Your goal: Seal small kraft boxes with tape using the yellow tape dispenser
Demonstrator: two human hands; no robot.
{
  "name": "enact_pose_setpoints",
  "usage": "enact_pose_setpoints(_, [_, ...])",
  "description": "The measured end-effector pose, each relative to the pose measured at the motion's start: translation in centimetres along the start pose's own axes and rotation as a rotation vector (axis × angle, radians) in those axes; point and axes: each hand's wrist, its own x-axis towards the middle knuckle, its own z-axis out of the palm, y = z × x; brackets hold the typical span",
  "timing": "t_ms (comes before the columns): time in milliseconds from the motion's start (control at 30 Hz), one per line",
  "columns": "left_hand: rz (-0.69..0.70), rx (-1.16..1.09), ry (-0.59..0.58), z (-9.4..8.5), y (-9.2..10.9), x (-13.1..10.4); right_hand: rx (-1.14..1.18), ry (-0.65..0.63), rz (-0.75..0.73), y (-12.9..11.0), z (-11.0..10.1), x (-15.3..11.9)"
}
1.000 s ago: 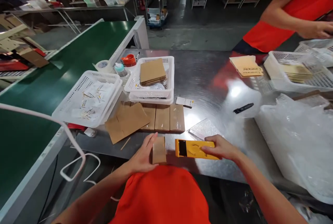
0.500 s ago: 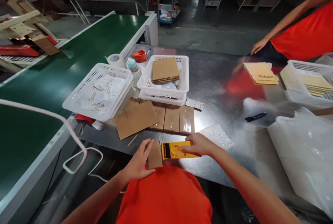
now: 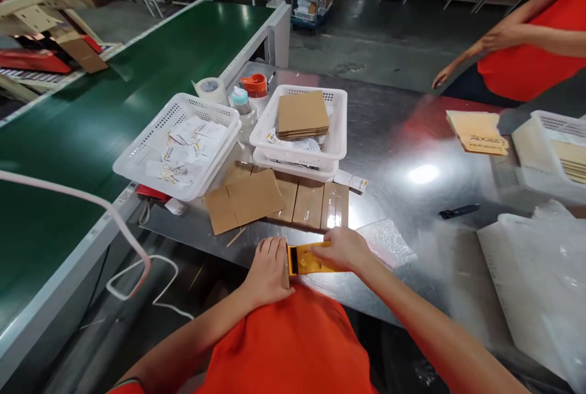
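Observation:
My right hand (image 3: 341, 249) grips a flat yellow box (image 3: 304, 258) with a black band near its left end, the thumb lying on top. That end meets a small brown cardboard box (image 3: 287, 275), mostly covered by my left hand (image 3: 270, 269). The left fingers are together and bent over this carton, close to my body at the table's front edge. I cannot tell whether the yellow box is partly inside the carton. Just beyond my hands lie a row of brown boxes (image 3: 307, 204) and a flat piece of cardboard (image 3: 245, 199).
White baskets (image 3: 126, 165) hold small packets; another basket (image 3: 339, 149) carries stacked cardboard (image 3: 303, 112). Behind are tape (image 3: 210, 89) and an orange dispenser (image 3: 254, 84). Bubble wrap (image 3: 387, 243) and a black cutter-like tool (image 3: 459, 211) lie right. A co-worker (image 3: 526, 58) stands across; a green conveyor (image 3: 174, 71) runs left.
My left hand has moved right and closed over the small carton, against the yellow box's end. The view has tilted down slightly. The co-worker's other arm has come across the body.

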Motion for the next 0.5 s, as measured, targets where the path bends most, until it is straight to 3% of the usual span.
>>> enact_pose_setpoints(300, [0.021, -0.084, -0.001, 0.6, -1.4, -0.3, 0.094, 0.003, 0.050, -1.3, -0.8, 0.5])
enact_pose_setpoints(500, [0.123, -0.117, 0.017, 1.0, -2.6, -0.1, 0.162, 0.075, 0.048, -1.1, 1.0, -0.5])
